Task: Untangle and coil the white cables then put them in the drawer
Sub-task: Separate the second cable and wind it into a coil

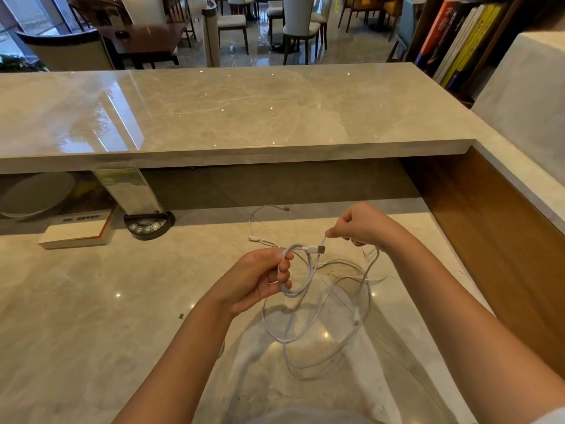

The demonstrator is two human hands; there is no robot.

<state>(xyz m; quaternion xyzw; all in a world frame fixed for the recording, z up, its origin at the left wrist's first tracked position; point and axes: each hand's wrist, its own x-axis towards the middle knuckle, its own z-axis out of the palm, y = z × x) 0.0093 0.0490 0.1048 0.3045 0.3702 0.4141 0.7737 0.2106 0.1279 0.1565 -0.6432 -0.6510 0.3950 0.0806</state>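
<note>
Forearms: both of mine reach in from the bottom edge, over the pale marble desk point(91, 301).
Loose cable: the slack of the white cables point(308, 341) hangs and loops between my arms, some strands blurred, the lowest loops near or on the desk; I cannot tell which.
My left hand point(256, 280): fingers curled round a small coil of the white cable, thumb on top, holding several turns together above the desk.
USB plug point(318, 249): its end sticks out to the right from the top of that coil, just below my right hand.
My right hand point(360, 226): thumb and forefinger pinched on a strand that runs down to the coil; the other fingers are curled in.
Far cable ends: one thin strand lies on the desk beyond my hands, curving towards the raised counter point(244, 111).
Left side: a white box point(76, 235) and a dark round sign base point(149, 224) stand under the counter's edge, well apart from the cables.
</note>
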